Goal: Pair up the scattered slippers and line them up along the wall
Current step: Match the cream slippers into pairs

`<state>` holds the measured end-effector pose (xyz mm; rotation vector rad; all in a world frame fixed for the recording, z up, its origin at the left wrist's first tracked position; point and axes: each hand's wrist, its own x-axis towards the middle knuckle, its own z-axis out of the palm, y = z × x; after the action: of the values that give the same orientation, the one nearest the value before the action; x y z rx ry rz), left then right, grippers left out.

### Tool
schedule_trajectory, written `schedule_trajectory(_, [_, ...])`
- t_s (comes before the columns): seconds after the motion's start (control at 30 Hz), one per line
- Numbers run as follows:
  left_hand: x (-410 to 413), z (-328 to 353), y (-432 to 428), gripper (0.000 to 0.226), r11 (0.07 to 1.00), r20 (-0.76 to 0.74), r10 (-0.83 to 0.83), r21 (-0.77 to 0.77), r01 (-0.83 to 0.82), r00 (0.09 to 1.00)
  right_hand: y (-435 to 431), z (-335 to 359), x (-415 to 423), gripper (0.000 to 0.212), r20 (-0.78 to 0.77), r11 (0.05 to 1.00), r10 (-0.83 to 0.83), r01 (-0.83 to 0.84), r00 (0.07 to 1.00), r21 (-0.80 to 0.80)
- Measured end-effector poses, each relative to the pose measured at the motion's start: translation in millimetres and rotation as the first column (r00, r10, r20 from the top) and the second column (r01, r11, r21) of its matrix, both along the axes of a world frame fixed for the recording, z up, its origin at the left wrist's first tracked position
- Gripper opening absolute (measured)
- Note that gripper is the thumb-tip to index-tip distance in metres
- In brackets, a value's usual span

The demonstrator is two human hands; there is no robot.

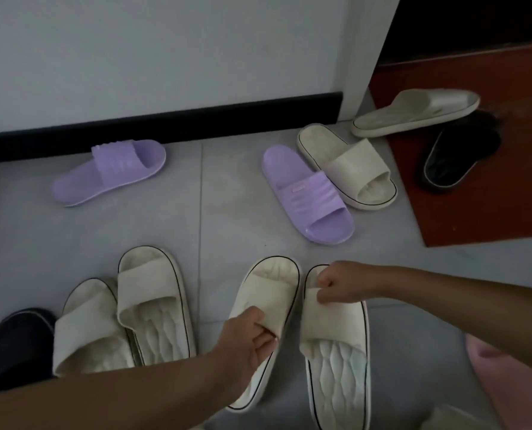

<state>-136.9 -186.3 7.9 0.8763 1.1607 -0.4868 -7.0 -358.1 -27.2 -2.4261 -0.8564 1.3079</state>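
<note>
Cream foam with quilted, diamond-padded footbeds and thin dark piping: two slippers lie side by side on the smooth grey tile floor (227, 231), well apart from the wall (165, 51). The left hand (246, 339) curls round the broad strap of the left cream slipper (274, 283), and the right hand (336, 282) pinches the strap edge of the right cream slipper (336, 370). Another cream pair (156, 305) overlaps just beside them. One ribbed lilac slipper (112, 169) lies just beside the black skirting board (72, 127), and the other lilac slipper (305, 193) lies well apart from it.
</note>
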Motion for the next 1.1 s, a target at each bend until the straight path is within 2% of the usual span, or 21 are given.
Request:
schedule_trajectory(0.07, [-4,-2,1,0.011,0.982,-0.012,-0.19,-0.018,0.189,0.982,2,-5,-1,0.032,0.014,0.998,0.049,-0.048,0.999,-0.045])
schedule_trajectory(0.13, [0,0,1,0.012,0.921,-0.028,-0.388,-0.057,0.386,0.921,4,-7,-1,0.026,0.022,0.996,0.069,-0.067,0.997,-0.064])
schedule_trajectory(0.2, [10,5,3,0.015,0.802,0.002,-0.596,-0.05,0.595,0.803,4,-9,-2,0.026,0.045,0.995,0.076,-0.073,0.996,-0.062])
schedule_trajectory(0.23, [17,5,5,0.014,0.721,0.061,-0.693,0.044,0.692,0.718,3,-9,-2,0.028,0.044,0.996,0.072,-0.07,0.996,-0.048])
schedule_trajectory(0.27, [25,3,9,0.011,0.587,0.123,-0.808,0.25,0.77,0.576,2,-8,-3,0.031,0.015,0.998,0.05,-0.049,0.999,-0.025])
schedule_trajectory(0.3, [34,0,14,0.011,0.379,0.116,-0.92,0.5,0.778,0.374,1,-7,-5,0.038,-0.032,1.0,0.019,-0.019,0.999,-0.015])
schedule_trajectory(0.33, [42,-4,20,0.027,0.106,0.01,-0.99,0.696,0.71,0.138,0,-4,-7,0.051,-0.079,0.999,-0.002,0.0,0.997,-0.034])
schedule_trajectory(0.37, [49,-10,27,0.052,-0.167,-0.145,-0.986,0.779,0.605,-0.086,1,-2,-9,0.07,-0.103,0.997,0.003,-0.011,0.995,-0.073])
schedule_trajectory(0.4, [54,-17,33,0.077,-0.375,-0.28,-0.925,0.773,0.512,-0.255,2,-1,-12,0.086,-0.094,0.992,0.037,-0.048,0.995,-0.117])
schedule_trajectory(0.43, [58,-25,38,0.094,-0.503,-0.364,-0.858,0.739,0.449,-0.362,3,-1,-15,0.095,-0.065,0.985,0.08,-0.089,0.995,-0.147])
schedule_trajectory(0.47, [60,-31,40,0.101,-0.568,-0.405,-0.813,0.708,0.42,-0.418,5,-1,-17,0.098,-0.035,0.98,0.111,-0.115,0.993,-0.161])
schedule_trajectory(0.5, [61,-37,40,0.1,-0.583,-0.42,-0.803,0.701,0.41,-0.423,7,-1,-19,0.098,-0.017,0.978,0.126,-0.127,0.992,-0.166])
schedule_trajectory(0.63, [64,-43,31,0.089,-0.56,-0.461,-0.828,0.711,0.425,-0.32,12,5,-19,0.082,0.002,0.989,0.109,-0.108,0.994,-0.102])
schedule_trajectory(0.73, [54,-44,34,0.087,-0.556,-0.462,-0.831,0.674,0.486,-0.31,16,8,-22,0.081,-0.007,0.992,0.118,-0.118,0.993,-0.054])
schedule_trajectory(0.87, [44,-40,45,0.082,-0.592,-0.513,-0.804,0.652,0.474,-0.3,28,6,-28,0.073,0.017,0.991,0.13,-0.13,0.991,0.012])
schedule_trajectory(1.0, [60,-30,65,0.079,-0.565,-0.511,-0.819,0.635,0.527,-0.262,53,3,-19,0.081,0.068,0.993,0.101,-0.104,0.993,0.048])
schedule_trajectory(1.1, [75,-26,84,0.077,-0.575,-0.525,-0.807,0.591,0.566,-0.271,75,0,-11,0.082,0.09,0.994,0.069,-0.076,0.994,0.08])
